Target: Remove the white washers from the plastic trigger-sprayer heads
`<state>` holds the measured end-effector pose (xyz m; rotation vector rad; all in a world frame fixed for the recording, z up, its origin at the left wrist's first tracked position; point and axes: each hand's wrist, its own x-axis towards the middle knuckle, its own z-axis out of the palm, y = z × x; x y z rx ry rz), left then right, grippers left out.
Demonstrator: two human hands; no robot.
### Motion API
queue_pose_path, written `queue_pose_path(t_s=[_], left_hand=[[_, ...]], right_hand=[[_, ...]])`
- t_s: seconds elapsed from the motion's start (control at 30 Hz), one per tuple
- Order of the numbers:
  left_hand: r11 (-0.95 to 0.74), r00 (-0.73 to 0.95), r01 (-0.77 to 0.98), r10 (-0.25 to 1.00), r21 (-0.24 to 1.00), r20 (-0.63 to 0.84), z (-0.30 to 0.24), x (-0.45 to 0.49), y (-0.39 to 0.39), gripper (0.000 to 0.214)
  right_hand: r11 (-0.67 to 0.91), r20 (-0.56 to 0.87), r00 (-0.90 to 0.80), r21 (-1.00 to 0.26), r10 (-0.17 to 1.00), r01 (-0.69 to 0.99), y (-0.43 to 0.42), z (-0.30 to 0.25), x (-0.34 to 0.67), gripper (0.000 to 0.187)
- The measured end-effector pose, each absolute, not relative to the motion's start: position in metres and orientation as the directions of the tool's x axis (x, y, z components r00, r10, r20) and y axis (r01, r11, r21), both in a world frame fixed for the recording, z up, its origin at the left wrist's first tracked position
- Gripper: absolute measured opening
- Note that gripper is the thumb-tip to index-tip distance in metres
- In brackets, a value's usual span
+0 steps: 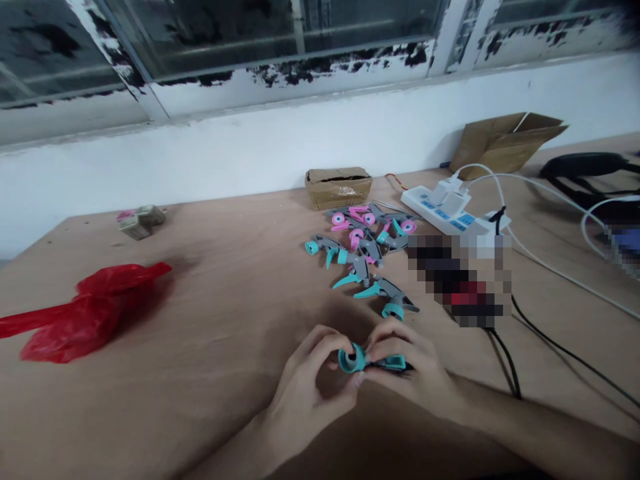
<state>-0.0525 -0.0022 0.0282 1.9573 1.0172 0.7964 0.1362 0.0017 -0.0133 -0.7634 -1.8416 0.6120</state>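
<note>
Between both hands, close to the table's near side, is a grey and teal trigger spray head (353,360). Its round teal collar faces left and shows a dark opening. My left hand (313,380) curls around that collar, index finger and thumb touching its rim. The body and teal trigger are pinched in the fingers of my right hand (407,363), which cover part of it. Just beyond the hands lies a loose group of similar spray heads (357,267), some with teal parts and some with pink ones.
A red plastic bag (90,313) lies at the left, with small greyish blocks (143,221) behind it. Along the wall stand a small cardboard box (340,190) and an open carton (505,147). A white power strip (440,210) with cables and a pixelated patch are at the right.
</note>
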Motion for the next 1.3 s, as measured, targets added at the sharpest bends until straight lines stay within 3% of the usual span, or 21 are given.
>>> queue_pose_path(t_s=[0.2,0.47,0.7,0.93,1.13,1.3], left_hand=[[-0.451,0.508,0.447,0.839,0.773,0.197,0.028,-0.055,-0.001,0.020],[-0.528,0.506,0.329,0.799,0.783,0.326,0.022,-0.059,-0.001,0.023],[-0.528,0.536,0.407,0.799,0.745,0.273,0.029,-0.059,0.001,0.025],[-0.457,0.522,0.408,0.827,0.790,0.209,0.033,-0.056,0.000,0.022],[-0.449,0.485,0.370,0.840,0.813,0.244,0.028,-0.058,-0.004,0.025],[-0.406,0.481,0.309,0.847,0.860,0.228,0.026,-0.055,-0.006,0.024]], right_hand=[[0.668,0.596,-0.311,-0.703,0.740,0.243,0.002,-0.014,0.136,0.013],[0.651,0.591,-0.278,-0.722,0.757,0.235,0.003,-0.010,0.135,0.012],[0.638,0.591,-0.244,-0.735,0.769,0.228,0.003,-0.010,0.135,0.017],[0.648,0.605,-0.238,-0.733,0.760,0.208,0.004,-0.011,0.136,0.023],[0.594,0.556,-0.245,-0.795,0.795,0.122,0.003,-0.012,0.136,0.024],[0.596,0.558,-0.229,-0.788,0.797,0.155,-0.001,-0.013,0.135,0.022]])
